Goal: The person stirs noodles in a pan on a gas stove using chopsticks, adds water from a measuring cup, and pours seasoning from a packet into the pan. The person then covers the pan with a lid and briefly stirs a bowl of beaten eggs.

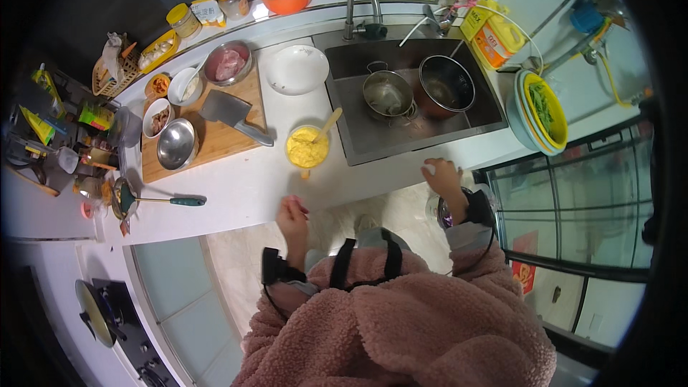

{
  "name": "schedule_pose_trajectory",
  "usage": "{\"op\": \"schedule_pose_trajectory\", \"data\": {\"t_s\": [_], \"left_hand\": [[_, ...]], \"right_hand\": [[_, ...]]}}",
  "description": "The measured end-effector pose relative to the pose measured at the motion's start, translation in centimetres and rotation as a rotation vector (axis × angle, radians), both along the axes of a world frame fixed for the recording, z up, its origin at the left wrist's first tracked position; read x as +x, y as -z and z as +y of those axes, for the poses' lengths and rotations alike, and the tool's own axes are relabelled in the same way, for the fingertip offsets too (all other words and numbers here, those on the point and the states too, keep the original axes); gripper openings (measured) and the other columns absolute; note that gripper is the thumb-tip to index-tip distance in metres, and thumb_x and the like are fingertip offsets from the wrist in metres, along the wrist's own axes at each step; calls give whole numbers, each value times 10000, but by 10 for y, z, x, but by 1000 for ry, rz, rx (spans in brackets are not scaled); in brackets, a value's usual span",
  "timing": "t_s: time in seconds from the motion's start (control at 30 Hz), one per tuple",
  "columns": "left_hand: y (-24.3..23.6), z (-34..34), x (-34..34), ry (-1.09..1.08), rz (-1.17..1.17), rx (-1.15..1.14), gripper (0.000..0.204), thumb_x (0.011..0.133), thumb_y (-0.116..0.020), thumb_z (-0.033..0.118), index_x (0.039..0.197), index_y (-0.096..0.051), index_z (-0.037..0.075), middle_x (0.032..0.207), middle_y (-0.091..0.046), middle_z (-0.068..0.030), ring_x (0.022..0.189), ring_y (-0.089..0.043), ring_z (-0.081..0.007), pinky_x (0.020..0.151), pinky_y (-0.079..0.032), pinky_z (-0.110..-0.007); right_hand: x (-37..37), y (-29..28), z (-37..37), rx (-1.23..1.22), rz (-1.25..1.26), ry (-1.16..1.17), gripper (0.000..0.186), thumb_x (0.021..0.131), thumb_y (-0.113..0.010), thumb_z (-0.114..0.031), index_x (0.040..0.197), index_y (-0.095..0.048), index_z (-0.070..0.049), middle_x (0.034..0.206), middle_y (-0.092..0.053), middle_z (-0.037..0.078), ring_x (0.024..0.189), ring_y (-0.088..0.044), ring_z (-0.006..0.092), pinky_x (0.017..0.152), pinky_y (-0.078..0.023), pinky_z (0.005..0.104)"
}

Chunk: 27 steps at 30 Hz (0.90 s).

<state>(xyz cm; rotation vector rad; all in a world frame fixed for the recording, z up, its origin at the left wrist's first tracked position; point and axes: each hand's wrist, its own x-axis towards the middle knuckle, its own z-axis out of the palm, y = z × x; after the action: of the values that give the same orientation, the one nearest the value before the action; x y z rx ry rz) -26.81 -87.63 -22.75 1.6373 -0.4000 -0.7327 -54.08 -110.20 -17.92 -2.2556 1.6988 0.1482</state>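
Observation:
My left hand [292,218] is held just off the counter's front edge, its fingers curled closed. Something pinkish shows at the fingertips, too small to name. Near the sink's front rim is my right hand [445,178], fingers bent together around a small whitish bit I cannot make out. Closest to the left hand stands a bowl of yellow mash [307,147] with a wooden-handled spoon [329,123] in it. Beyond it sits a white plate [298,70]. A cleaver [233,112] lies on the wooden cutting board [236,145], its handle pointing toward the yellow bowl.
The sink [351,129] holds a metal pot [388,93] and a dark pot [446,84] under the faucet [364,7]. Meat fills a metal bowl [228,63]; an empty metal bowl [177,145] sits nearer. A strainer [161,199] lies left. Stacked basins [527,116] hold greens.

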Motion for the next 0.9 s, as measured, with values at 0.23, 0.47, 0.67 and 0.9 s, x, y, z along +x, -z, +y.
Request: {"op": "schedule_pose_trajectory", "data": {"t_s": [0.23, 0.47, 0.67, 0.9], "left_hand": [[35, -37, 29, 138, 217, 60, 298, 910, -551, 131, 1190, -475, 65, 1069, -537, -77, 754, -630, -179, 569, -503, -255], [48, -56, 25, 172, 319, -79, 201, 939, -523, 193, 1023, -564, 14, 1076, -520, -55, 906, -617, -175, 732, -522, -293], [37, -68, 12, 134, 285, -217, 283, 961, -479, 257, 1076, -550, 9, 1059, -600, -90, 1005, -593, -202, 895, -460, -330], [-30, -90, -32, 133, 298, -218, 316, 959, -466, 165, 1167, -521, -67, 1352, -334, -53, 1089, -558, -239, 945, -462, -327]], "right_hand": [[-4, 30, -87, 51, -643, -105, 255, 845, -580, -236, 1057, -645, -110, 1043, -638, 112, 975, -605, 279, 838, -447, 414], [30, 58, -126, -160, -586, -160, 279, 830, -620, -270, 1034, -656, -83, 876, -678, 133, 829, -661, 249, 715, -498, 344], [93, 21, -114, 686, -897, -226, 308, 867, -620, -199, 1090, -609, 12, 876, -663, 53, 753, -600, 107, 686, -484, 259], [146, -38, -107, 785, -1081, -438, 221, 872, -614, -97, 1081, -584, -34, 786, -584, -11, 696, -525, 44, 608, -425, 187]]}}
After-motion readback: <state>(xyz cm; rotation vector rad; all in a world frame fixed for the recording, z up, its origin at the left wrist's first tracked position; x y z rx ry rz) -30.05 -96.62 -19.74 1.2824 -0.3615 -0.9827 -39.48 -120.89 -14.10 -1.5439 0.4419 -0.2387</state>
